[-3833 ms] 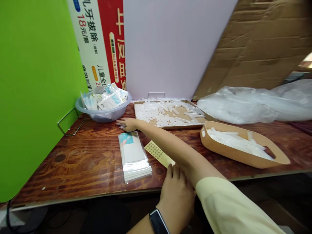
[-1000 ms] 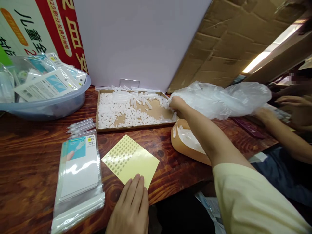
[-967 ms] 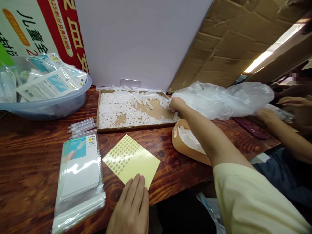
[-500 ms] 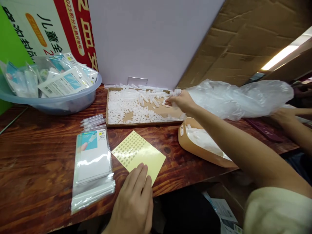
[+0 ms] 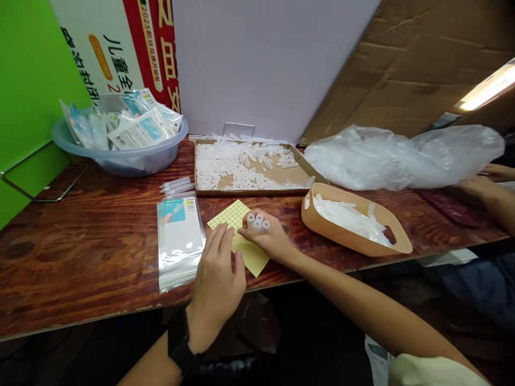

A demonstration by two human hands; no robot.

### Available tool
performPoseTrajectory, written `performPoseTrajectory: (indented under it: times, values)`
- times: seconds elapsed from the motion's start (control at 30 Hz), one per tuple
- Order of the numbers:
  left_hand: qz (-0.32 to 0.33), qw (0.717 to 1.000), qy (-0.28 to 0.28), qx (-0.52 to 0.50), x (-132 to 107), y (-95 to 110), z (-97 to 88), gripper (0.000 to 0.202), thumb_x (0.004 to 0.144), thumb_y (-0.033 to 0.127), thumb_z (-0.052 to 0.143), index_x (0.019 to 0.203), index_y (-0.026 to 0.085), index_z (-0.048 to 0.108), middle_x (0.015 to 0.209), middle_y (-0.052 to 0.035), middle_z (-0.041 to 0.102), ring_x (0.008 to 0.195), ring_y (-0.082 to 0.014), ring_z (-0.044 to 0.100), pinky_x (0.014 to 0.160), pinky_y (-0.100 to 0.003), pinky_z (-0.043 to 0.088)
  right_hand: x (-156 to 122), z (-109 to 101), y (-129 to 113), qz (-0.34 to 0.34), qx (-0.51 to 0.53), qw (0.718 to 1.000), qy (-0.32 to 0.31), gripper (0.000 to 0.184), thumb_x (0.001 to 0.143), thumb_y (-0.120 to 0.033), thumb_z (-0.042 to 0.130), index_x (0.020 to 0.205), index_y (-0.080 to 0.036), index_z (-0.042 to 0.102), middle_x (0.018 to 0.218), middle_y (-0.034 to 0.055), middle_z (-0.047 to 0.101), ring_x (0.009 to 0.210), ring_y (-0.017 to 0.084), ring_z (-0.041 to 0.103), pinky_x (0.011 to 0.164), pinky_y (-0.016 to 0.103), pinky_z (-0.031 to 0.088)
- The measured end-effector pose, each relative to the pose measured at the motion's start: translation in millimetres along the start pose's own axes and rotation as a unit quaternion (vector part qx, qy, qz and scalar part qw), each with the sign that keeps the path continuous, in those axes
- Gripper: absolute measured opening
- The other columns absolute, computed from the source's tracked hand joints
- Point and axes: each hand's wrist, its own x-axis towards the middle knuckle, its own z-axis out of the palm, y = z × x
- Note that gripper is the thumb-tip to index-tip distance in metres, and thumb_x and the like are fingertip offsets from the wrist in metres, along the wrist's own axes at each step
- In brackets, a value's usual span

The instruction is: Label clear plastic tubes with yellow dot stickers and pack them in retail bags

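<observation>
wood-topped table (image 5: 80, 214) is standing against a green wall (image 5: 36, 80), with the work going on at lower centre of the frame. the right hand (image 5: 273, 241) is gripping a small bunch of short clear plastic tubes (image 5: 257, 222), their round ends standing up above the fingers, over a yellow dotted sticker sheet (image 5: 253, 262). the left hand (image 5: 215, 268), with a watch (image 5: 179, 340) on its wrist, is staying half open and holding nothing visible, its fingertips (image 5: 222, 230) at the sheet's left edge. the close grip is keeping the tube ends together and level. a cardboard tray (image 5: 249, 191) of loose tubes is sitting at upper centre, a tan tote (image 5: 341, 236) at right, and sealed packets (image 5: 181, 241) just left of the sheet. a co-worker's hand (image 5: 477, 187) is showing at far right.
</observation>
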Motion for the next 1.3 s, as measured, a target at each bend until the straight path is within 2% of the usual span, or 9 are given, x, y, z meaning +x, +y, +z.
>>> performPoseTrajectory:
  times: [0.2,0.33,0.43,0.6,0.67,0.73,0.83,1.03,1.3]
  values:
    - [-0.146,0.967,-0.05,-0.202,1.8,0.4,4.6,0.084,0.073,0.017,0.062,0.145,0.015,0.019,0.139,-0.0181,0.044,0.126,-0.0296,0.048,0.102,-0.046,0.045,-12.6,23.7,-36.3,-0.08,0.063,0.99,-0.095,0.033,0.069,-0.045,0.076,0.078,-0.019,0.059,0.125,0.0098,0.052,0.111,0.024,0.053,0.091,0.036,0.044]
    - [-0.141,0.944,0.016,-0.298,3.3,0.5,-0.2,0.053,0.066,0.013,0.062,0.117,0.019,0.049,0.108,-0.0077,0.059,0.096,-0.0221,0.061,0.08,-0.032,0.052,-20.3,36.5,-40.5,-0.147,0.058,0.971,-0.181,0.037,0.075,-0.057,0.066,0.092,-0.024,0.059,0.12,0.0096,0.054,0.137,0.026,0.031,0.109,0.043,0.03]
    - [-0.125,0.939,0.011,-0.32,7.2,0.1,-8.0,0.028,0.065,0.014,0.065,0.091,0.018,0.056,0.084,-0.0013,0.058,0.076,-0.0162,0.059,0.066,-0.025,0.048,-25.4,39.8,-38.6,-0.167,0.031,0.972,-0.163,0.041,0.078,-0.06,0.062,0.101,-0.026,0.059,0.132,0.0099,0.048,0.141,0.026,0.024,0.113,0.044,0.025]
    - [-0.147,0.939,0.021,-0.309,20.4,-1.9,-13.5,0.02,0.066,0.02,0.067,0.06,0.017,0.048,0.055,0.0048,0.046,0.053,-0.0091,0.041,0.05,-0.022,0.031,-6.4,19.0,-42.0,-0.179,-0.021,0.971,-0.155,0.081,0.07,-0.076,0.056,0.13,-0.023,0.047,0.142,0.014,0.042,0.131,0.028,0.041,0.11,0.045,0.031]
    - [-0.206,0.919,0.028,-0.335,25.4,-3.3,-12.2,0.019,0.065,0.018,0.066,0.058,0.016,0.049,0.055,0.0051,0.047,0.053,-0.0088,0.041,0.051,-0.022,0.032,21.2,-3.2,-42.5,-0.16,-0.051,0.977,-0.129,0.071,0.082,-0.075,0.037,0.124,-0.02,0.052,0.126,0.0134,0.057,0.118,0.025,0.054,0.099,0.042,0.043]
    - [-0.256,0.891,0.021,-0.375,29.1,-5.6,-10.2,0.013,0.062,0.017,0.066,0.06,0.015,0.054,0.059,0.0041,0.053,0.056,-0.0097,0.046,0.054,-0.022,0.036,56.5,-27.8,-39.2,-0.103,-0.201,0.974,0.0,0.047,0.095,-0.054,0.035,0.112,-0.018,0.059,0.11,0.0116,0.064,0.102,0.021,0.06,0.089,0.035,0.047]
    - [-0.289,0.869,0.01,-0.401,32.3,-10.5,-7.6,0.009,0.053,0.009,0.065,0.059,0.013,0.059,0.061,0.0024,0.057,0.059,-0.0108,0.05,0.056,-0.022,0.038,105.2,-55.2,-26.0,0.03,-0.449,0.892,0.036,0.018,0.086,-0.025,0.058,0.098,-0.014,0.066,0.104,0.0135,0.068,0.097,0.024,0.061,0.085,0.033,0.045]
    - [-0.306,0.841,0.01,-0.446,35.5,-14.7,-9.1,0.012,0.044,0.003,0.057,0.049,0.014,0.055,0.055,0.0021,0.054,0.058,-0.011,0.049,0.054,-0.022,0.037,143.6,-68.9,0.9,0.081,-0.474,0.877,-0.003,0.009,0.065,-0.004,0.068,0.07,-0.012,0.068,0.077,0.0115,0.07,0.072,0.021,0.063,0.064,0.026,0.044]
    - [-0.316,0.842,0.015,-0.437,39.3,-16.4,-9.7,0.01,0.045,0.004,0.057,0.048,0.013,0.055,0.054,0.0017,0.053,0.058,-0.0112,0.048,0.052,-0.023,0.036,162.8,-94.4,3.7,0.059,-0.433,0.896,0.079,0.019,0.083,-0.015,0.056,0.095,-0.007,0.067,0.08,0.0099,0.071,0.062,0.012,0.06,0.057,0.02,0.044]
